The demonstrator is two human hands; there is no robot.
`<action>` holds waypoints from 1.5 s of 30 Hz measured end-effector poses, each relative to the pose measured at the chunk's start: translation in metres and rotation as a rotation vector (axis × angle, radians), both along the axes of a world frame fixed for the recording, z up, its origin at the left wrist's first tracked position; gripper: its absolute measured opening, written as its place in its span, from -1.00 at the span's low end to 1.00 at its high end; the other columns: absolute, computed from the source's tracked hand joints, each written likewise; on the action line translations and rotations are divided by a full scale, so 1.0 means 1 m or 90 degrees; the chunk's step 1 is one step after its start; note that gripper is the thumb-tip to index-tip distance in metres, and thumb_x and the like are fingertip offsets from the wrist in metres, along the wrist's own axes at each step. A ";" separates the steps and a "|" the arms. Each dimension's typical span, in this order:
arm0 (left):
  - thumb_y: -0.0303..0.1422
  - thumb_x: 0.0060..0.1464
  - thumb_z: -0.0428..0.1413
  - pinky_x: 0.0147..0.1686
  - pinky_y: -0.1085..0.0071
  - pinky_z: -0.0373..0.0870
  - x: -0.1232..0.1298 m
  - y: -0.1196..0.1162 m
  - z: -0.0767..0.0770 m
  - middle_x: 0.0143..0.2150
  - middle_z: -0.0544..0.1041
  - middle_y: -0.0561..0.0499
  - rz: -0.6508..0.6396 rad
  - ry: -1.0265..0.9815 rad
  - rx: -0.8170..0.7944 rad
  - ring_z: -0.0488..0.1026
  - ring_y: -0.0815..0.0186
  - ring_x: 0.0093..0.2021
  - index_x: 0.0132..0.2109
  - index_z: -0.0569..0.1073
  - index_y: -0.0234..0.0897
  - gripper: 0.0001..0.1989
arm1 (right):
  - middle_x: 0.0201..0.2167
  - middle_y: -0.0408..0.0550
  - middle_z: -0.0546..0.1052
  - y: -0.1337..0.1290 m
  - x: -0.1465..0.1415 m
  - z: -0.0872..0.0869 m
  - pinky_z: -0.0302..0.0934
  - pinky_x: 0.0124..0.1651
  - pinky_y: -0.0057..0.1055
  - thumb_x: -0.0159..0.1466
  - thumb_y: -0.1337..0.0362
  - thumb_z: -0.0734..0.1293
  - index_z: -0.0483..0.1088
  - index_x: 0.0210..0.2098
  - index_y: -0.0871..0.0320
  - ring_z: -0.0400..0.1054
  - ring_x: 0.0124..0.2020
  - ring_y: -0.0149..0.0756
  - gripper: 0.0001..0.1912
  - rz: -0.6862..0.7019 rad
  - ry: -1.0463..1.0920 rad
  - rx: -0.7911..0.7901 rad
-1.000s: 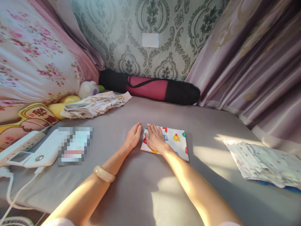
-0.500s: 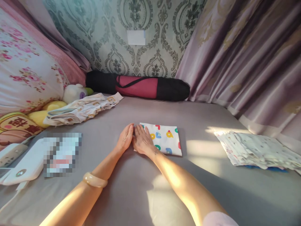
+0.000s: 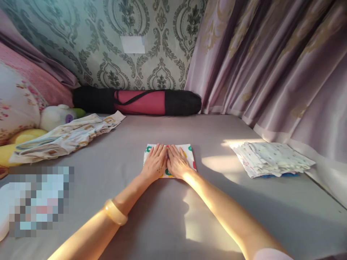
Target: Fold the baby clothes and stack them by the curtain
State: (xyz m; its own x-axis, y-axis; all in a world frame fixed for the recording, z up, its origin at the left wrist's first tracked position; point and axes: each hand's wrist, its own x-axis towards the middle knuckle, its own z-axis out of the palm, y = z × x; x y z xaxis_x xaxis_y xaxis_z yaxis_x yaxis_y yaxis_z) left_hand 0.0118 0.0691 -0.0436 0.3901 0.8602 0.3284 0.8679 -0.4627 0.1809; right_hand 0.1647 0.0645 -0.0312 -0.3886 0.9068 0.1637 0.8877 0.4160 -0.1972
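Observation:
A folded white cloth (image 3: 149, 148) with coloured letter prints lies flat on the grey sheet in front of me. My left hand (image 3: 155, 161) rests palm down on its left half, fingers stretched out. Beside it, my right hand (image 3: 177, 161) lies flat on the middle and right of the cloth, fingers pointing away from me. The two hands almost meet at the thumbs and hide much of the print. On my left forearm sits a pale bangle (image 3: 116, 212).
A stack of folded pale cloths (image 3: 273, 159) lies to the right. On the left are a rumpled patterned cloth (image 3: 73, 135), a white plush toy (image 3: 55, 117) and a blurred flat item (image 3: 45, 200). A black and red roll bag (image 3: 139, 102) lies along the wall.
My left hand has moved from beside the cloth onto its left half. My right hand has shifted right across it. The view has turned to the right.

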 end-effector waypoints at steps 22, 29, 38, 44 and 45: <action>-0.11 0.33 -0.30 0.34 0.04 -0.02 -0.025 0.005 -0.001 0.42 0.06 -0.28 0.132 0.098 -0.135 -0.04 0.02 0.42 0.39 0.08 -0.48 -0.34 | 0.41 0.22 -0.02 0.004 0.040 -0.004 -0.25 0.41 -0.11 0.42 0.20 -0.04 -0.02 0.37 0.49 -0.20 0.43 -0.06 -0.36 -0.143 -0.039 -0.052; -0.07 0.30 -0.26 0.24 0.10 0.15 -0.034 0.022 0.023 0.34 0.24 -0.28 0.107 0.072 -0.236 0.18 0.00 0.33 0.30 0.22 -0.38 -0.38 | 0.33 0.18 0.21 0.017 0.054 0.012 -0.21 0.38 -0.08 0.43 0.21 0.00 0.18 0.29 0.30 0.02 0.35 -0.07 -0.47 -0.100 -0.024 -0.122; -0.11 -0.07 0.14 -0.02 0.36 0.39 -0.058 0.094 0.056 0.11 0.51 -0.12 0.063 -0.007 -0.503 0.45 0.10 0.06 0.11 0.40 -0.25 -0.42 | 0.16 0.11 0.38 0.077 0.081 0.044 0.18 0.10 -0.31 0.31 0.19 0.25 0.35 0.13 0.14 0.23 0.19 -0.09 -0.58 -0.121 -0.049 -0.322; -0.03 -0.24 0.21 -0.17 0.42 0.41 -0.060 0.113 0.054 -0.01 0.58 -0.08 0.055 0.002 -0.597 0.50 0.10 -0.03 -0.06 0.50 -0.22 -0.43 | -0.16 -0.02 0.56 0.091 0.080 0.069 0.26 -0.29 -0.38 0.13 0.13 0.40 0.50 -0.15 0.08 0.47 -0.24 -0.18 -0.69 -0.116 -0.098 -0.476; -0.03 -0.27 0.22 -0.17 0.41 0.41 -0.059 0.114 0.054 -0.02 0.59 -0.09 0.053 0.005 -0.602 0.50 0.09 -0.04 -0.10 0.52 -0.22 -0.44 | -0.22 -0.03 0.57 0.091 0.080 0.073 0.25 -0.31 -0.38 0.10 0.14 0.41 0.51 -0.20 0.08 0.47 -0.27 -0.19 -0.72 -0.114 -0.104 -0.489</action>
